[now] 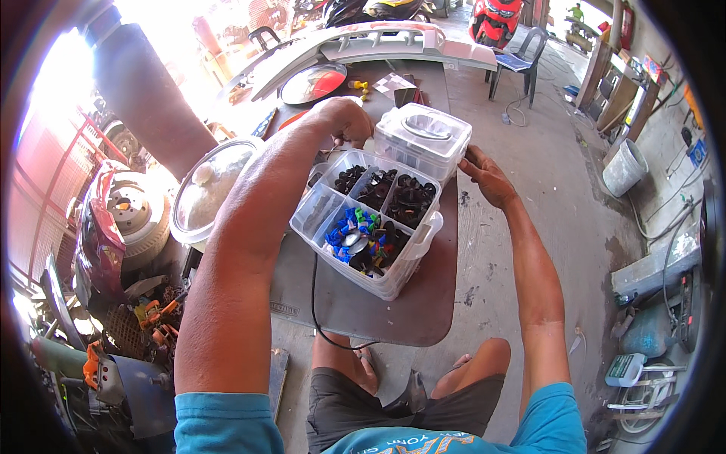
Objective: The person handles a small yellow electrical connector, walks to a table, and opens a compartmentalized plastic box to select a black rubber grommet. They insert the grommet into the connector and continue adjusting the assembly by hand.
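A clear plastic organizer box point(308, 214) sits on the table point(363, 318), divided into compartments. Black plastic clips point(412, 200) fill several of them; the near one holds blue and green clips point(352, 227) mixed with dark ones. Against its far side stands a clear lidded box point(423, 144) with a rounded top. My right hand point(490, 175) grips that box's right side with its fingertips and thumb. To the left of the lidded box, my left hand point(349, 123) is closed with bent fingers; anything in them is hidden.
A round white-rimmed container point(208, 193) stands left of the table. Farther back are a round mirror-like disc point(314, 82) and a long pale car bumper point(408, 47). At the right stand a dark plastic chair point(522, 64) and a grey bucket point(626, 168). A wheel point(136, 208) leans at the left.
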Available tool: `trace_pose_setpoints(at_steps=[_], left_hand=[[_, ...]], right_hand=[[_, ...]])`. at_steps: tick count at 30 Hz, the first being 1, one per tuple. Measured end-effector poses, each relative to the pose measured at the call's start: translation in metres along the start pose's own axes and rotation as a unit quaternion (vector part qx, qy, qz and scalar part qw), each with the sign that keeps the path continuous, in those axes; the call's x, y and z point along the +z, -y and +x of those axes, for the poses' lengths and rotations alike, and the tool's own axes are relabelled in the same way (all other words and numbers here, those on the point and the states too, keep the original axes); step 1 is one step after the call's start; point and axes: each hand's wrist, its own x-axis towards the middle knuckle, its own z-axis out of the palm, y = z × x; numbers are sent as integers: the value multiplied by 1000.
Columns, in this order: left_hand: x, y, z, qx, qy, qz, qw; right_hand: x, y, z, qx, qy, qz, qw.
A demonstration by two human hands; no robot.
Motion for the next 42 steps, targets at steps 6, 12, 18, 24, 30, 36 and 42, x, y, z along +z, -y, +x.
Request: trace_pose_setpoints(at_steps=[6, 12, 18, 24, 30, 36, 42], left_hand=[[5, 11, 24, -86, 36, 152, 984], [-8, -13, -7, -55, 2, 304, 951], [-26, -14, -64, -8, -321, 185, 929], [56, -42, -182, 62, -456, -67, 885], [165, -36, -201, -96, -535, -84, 835], [184, -31, -192, -94, -490, -205, 842], [209, -51, -222, -55, -470, -264, 840]], right_hand=[[2, -8, 9, -34, 27, -21, 999], [9, -4, 13, -7, -17, -81, 997], [33, 33, -24, -48, -203, -69, 976], [83, 108, -122, -91, -208, -10, 974], [177, 133, -154, -125, -199, -73, 969], [200, 141, -143, -138, -210, 47, 967], [168, 145, -148, -114, -110, 179, 971]])
